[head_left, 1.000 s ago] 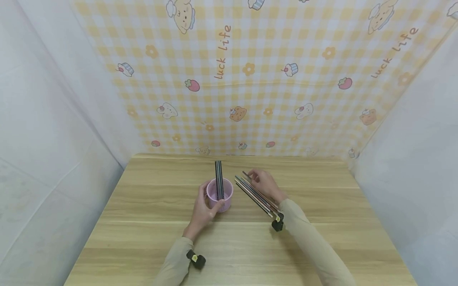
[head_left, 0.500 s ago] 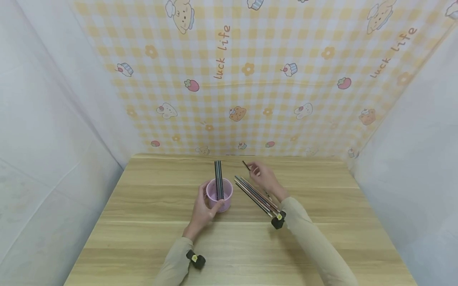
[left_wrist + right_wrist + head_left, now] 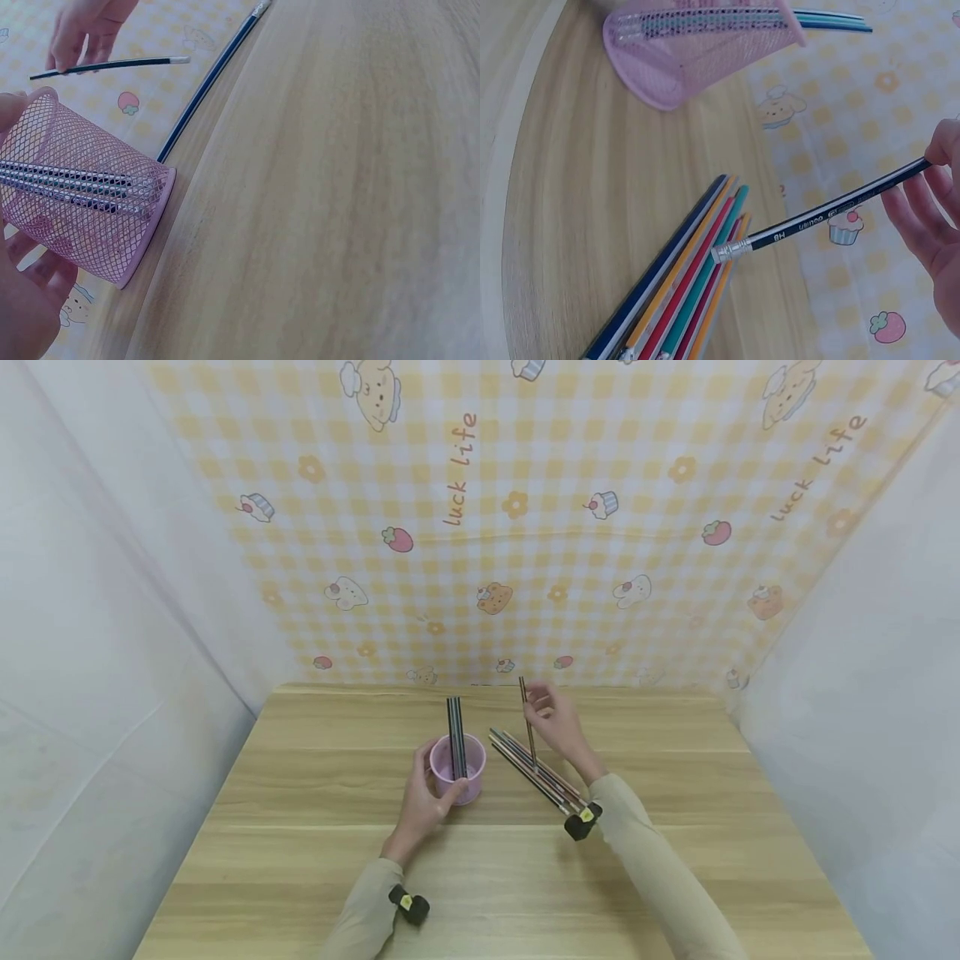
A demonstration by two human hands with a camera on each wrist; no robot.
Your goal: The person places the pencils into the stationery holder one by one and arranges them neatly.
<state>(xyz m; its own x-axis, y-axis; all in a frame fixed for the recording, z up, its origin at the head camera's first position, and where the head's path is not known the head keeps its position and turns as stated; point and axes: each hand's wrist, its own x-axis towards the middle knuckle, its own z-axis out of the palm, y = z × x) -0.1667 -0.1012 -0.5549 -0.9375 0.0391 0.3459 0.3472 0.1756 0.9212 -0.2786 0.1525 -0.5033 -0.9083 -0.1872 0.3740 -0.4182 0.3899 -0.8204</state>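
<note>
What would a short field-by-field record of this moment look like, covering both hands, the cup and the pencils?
Left hand: grips the pink mesh pencil cup
Right hand: holds one dark eraser-tipped pencil, lifted, eraser end lower
Cup position: upright on the wooden table
Pencils in cup: a small bunch, eraser ends down, rising above the rim
Loose pencils: lying together right of the cup; dark blue, orange, red and teal among them
Backdrop: yellow-and-white checked cloth with cartoon prints

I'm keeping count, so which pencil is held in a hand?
The dark pencil pinched in the right hand, eraser end down; the standing pencils are inside the pink mesh cup, and the bunched pencils lie on the table.
</note>
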